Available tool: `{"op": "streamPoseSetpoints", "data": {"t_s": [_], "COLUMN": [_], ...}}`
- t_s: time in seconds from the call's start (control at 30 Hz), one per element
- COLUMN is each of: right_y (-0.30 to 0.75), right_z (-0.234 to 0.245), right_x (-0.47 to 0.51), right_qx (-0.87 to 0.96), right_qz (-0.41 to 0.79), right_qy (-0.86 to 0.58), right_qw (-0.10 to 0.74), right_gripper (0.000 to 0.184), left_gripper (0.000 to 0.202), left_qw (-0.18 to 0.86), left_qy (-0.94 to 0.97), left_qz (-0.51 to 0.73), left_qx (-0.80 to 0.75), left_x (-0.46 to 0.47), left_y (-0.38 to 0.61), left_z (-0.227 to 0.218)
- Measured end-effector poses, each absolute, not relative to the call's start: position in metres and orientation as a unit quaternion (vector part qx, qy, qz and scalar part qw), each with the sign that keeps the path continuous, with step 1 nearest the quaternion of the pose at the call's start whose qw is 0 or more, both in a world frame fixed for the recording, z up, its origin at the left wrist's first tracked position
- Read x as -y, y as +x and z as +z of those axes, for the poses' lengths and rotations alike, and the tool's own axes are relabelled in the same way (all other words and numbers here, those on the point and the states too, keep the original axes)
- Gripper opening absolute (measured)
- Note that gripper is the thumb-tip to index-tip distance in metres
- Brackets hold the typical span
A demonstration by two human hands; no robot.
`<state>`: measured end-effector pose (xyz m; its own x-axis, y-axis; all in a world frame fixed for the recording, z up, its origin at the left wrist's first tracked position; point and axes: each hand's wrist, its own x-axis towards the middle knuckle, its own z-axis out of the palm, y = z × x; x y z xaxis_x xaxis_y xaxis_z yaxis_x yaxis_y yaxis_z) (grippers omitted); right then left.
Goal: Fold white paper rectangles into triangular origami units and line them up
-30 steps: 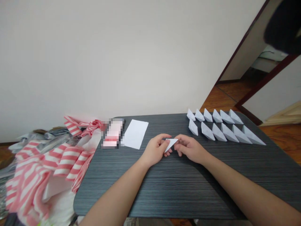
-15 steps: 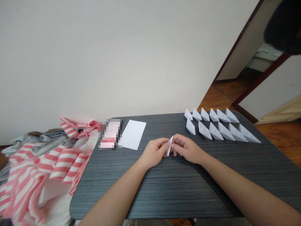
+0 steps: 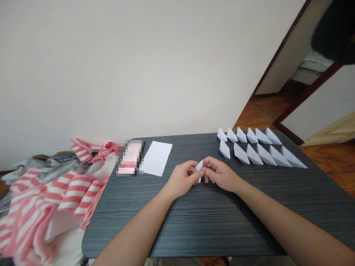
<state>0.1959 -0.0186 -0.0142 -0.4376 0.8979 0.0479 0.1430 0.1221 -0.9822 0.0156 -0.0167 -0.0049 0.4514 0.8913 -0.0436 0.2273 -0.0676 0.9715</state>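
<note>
Between my two hands is a small folded white paper piece (image 3: pixel 199 166), pinched by thumbs and fingers above the dark table (image 3: pixel 194 221). My left hand (image 3: pixel 183 178) grips its left side and my right hand (image 3: pixel 218 173) its right side, with the thumbs nearly meeting at its middle. Part of the paper is hidden behind the fingers. Two rows of folded white paper boats (image 3: pixel 254 157) stand at the back right, beyond my right hand. Flat white sheets of paper (image 3: pixel 157 159) lie to the left, past my left hand.
A phone-like object with a blurred-out surface (image 3: pixel 129 158) lies at the table's left edge. Pink-and-white striped cloth (image 3: pixel 74 192) is heaped beside the table on the left. A pale wall (image 3: pixel 155 74) rises behind, and a doorway (image 3: pixel 294 70) is at the right.
The folded paper has turned slightly between my fingers, showing more of its left face. My thumbs have shifted a little; both hands stay in nearly the same place.
</note>
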Motion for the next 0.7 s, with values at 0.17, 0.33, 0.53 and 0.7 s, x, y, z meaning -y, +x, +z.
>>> {"op": "streamPoseSetpoints", "data": {"t_s": [0.17, 0.33, 0.53, 0.7], "right_y": [0.1943, 0.1956, 0.1993, 0.201], "right_z": [-0.0138, -0.0102, -0.0094, -0.0105], "right_x": [0.0213, 0.0222, 0.0189, 0.0173], "right_qx": [0.685, 0.708, 0.736, 0.77], "right_qz": [0.492, 0.451, 0.392, 0.345], "right_qy": [-0.397, -0.421, -0.422, -0.388], "right_qw": [0.361, 0.343, 0.355, 0.372], "right_gripper": [0.02, 0.032, 0.03, 0.035], "left_gripper": [0.036, 0.037, 0.042, 0.048], "left_qw": [0.534, 0.558, 0.619, 0.653], "left_qy": [0.649, 0.637, 0.59, 0.554], "left_qz": [0.329, 0.331, 0.361, 0.367], "left_qx": [-0.431, -0.416, -0.371, -0.362], "left_x": [0.0166, 0.0163, 0.0145, 0.0133], "left_y": [0.0167, 0.0164, 0.0151, 0.0141], "left_z": [-0.0064, -0.0072, -0.0072, -0.0049]}}
